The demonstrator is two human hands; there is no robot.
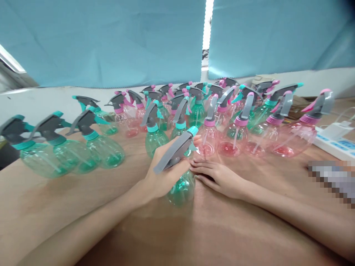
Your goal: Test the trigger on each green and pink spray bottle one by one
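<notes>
A green spray bottle (181, 190) with a grey and teal trigger head stands at the middle of the wooden table. My left hand (165, 171) is wrapped round its neck, just under the head, and hides the collar. Beside the bottle, on its right, my right hand (217, 177) rests low with its fingers stretched out toward it; the fingertips are at the bottle's side, and whether they press on it I cannot tell. Directly behind stand two more green bottles, one of them (155, 142) to the left of my left hand.
Several green bottles (107, 151) stand at the left. Several pink bottles (206, 140) stand at the right, with mixed ones behind. A white power strip (332, 144) and a blurred-out item (332, 177) lie on the wooden table (222, 232) at the far right.
</notes>
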